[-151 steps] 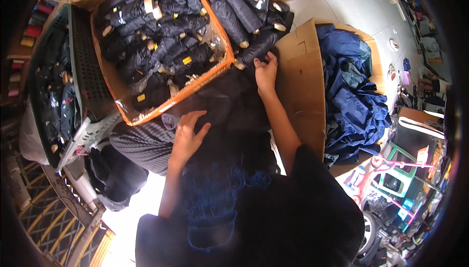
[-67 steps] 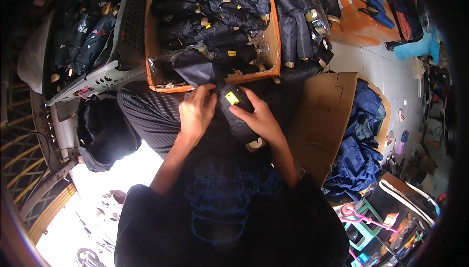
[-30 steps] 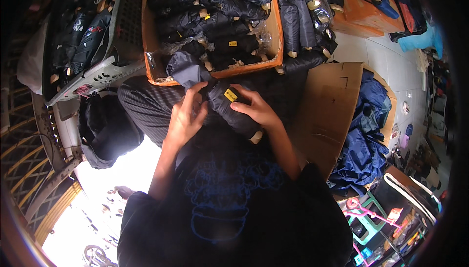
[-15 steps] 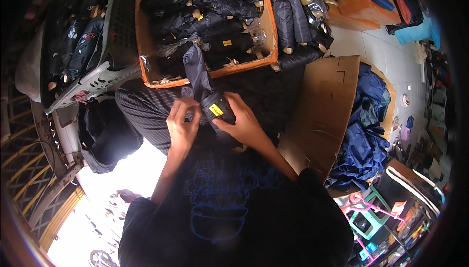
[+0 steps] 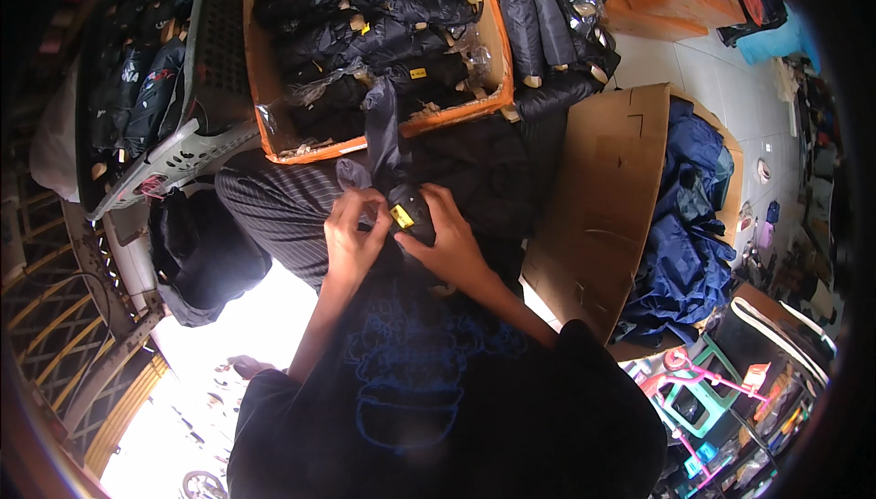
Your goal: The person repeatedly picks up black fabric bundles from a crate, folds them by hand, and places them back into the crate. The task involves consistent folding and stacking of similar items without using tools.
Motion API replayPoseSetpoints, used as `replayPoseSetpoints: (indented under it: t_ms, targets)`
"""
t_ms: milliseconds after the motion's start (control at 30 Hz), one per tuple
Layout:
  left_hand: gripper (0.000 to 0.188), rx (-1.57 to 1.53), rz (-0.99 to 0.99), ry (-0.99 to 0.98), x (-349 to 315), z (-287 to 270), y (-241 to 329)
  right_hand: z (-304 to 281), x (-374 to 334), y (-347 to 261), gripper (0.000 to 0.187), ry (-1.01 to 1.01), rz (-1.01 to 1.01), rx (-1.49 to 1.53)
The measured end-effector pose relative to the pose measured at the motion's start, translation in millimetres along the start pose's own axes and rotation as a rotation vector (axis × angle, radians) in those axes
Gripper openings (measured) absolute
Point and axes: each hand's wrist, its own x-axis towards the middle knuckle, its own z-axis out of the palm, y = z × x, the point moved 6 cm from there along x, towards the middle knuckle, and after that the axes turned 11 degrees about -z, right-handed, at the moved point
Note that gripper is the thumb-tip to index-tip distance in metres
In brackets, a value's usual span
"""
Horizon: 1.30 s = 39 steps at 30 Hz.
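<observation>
Floor [image 5: 703, 66]: was pale tile
Light [image 5: 219, 339]: glared lower left
Stool [image 5: 718, 408]: sat lower right, green
Lattice [image 5: 105, 371]: stood far left

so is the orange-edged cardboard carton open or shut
Open: no lid shows on the orange-edged cardboard carton, and black rolled bundles show inside.

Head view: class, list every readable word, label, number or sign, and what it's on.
None reads clearly.
Yellow label on the black bundle in the right hand: too small.
Yellow tag in the orange-edged box: too small.
White lettering on a dark bundle in the grey crate: blurred.
</observation>
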Motion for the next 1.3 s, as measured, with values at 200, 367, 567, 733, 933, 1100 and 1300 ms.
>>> replayPoseSetpoints:
  t_ms: [200, 367, 567, 733, 933, 1100, 1300]
  targets:
    - [0.014, 0.022, 0.108, -0.012, -3, 6, 5, 0, -5, 6, 0.068, 0.059, -0.076, 0.031]
    - [0.016, -0.476, -0.306, 0.066, -7, 8, -33, 0, -6, 9, 0.07, 0.058, -0.082, 0.15]
    - [0.064, -1.253, -0.852, -0.445, 7, 51, -35, 5, -7, 13, 0.069, 0.022, -0.088, 0.276]
    - [0.06, -1.112, -0.884, -0.518, -1, 56, -34, 7, -9, 19, 0.071, 0.051, -0.009, 0.388]
    - [0.047, -1.029, -0.93, -0.272, -16, 51, -24, 8, -17, 28, 0.071, 0.225, 0.119, 0.639]
    - [0.042, -0.819, -0.904, -0.126, -29, 41, 0, -2, -13, 23, 0.06, 0.213, -0.034, 0.342]
    - [0.035, -0.557, -0.78, -0.214, -32, 41, 6, -11, -8, 31, 0.044, 0.243, 0.108, 0.475]
